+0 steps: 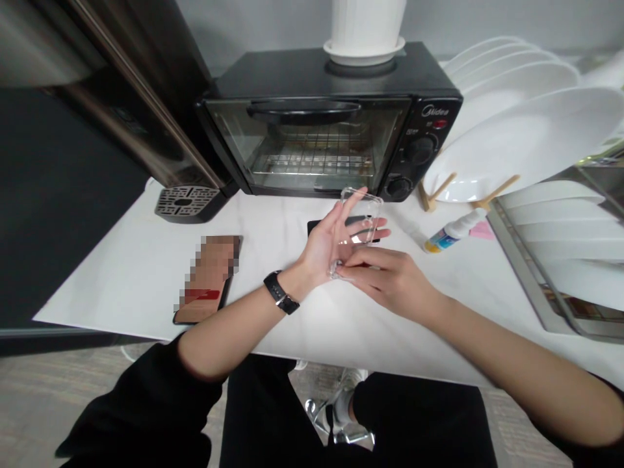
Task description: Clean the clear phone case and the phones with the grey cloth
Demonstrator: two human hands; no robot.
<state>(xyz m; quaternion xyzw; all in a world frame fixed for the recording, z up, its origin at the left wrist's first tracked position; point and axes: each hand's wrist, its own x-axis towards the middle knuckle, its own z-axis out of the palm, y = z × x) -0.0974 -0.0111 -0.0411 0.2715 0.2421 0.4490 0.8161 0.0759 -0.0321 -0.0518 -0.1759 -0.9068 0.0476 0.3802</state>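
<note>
A clear phone case is held up in front of me, above the white countertop. My left hand, with a black watch on its wrist, cradles the case from behind. Its fingers are spread and show through the transparent plastic. My right hand pinches the case's lower edge between thumb and fingertips. Beneath my left hand lies a flat dark object, mostly covered, whose kind I cannot make out. To the left, a phone with a blurred-out screen lies face up on the countertop.
A black toaster oven stands behind my hands, carrying a white pot. White plates stand in a wooden rack to the right, near a small spray bottle and a dish rack. A dispenser's drip tray is at left.
</note>
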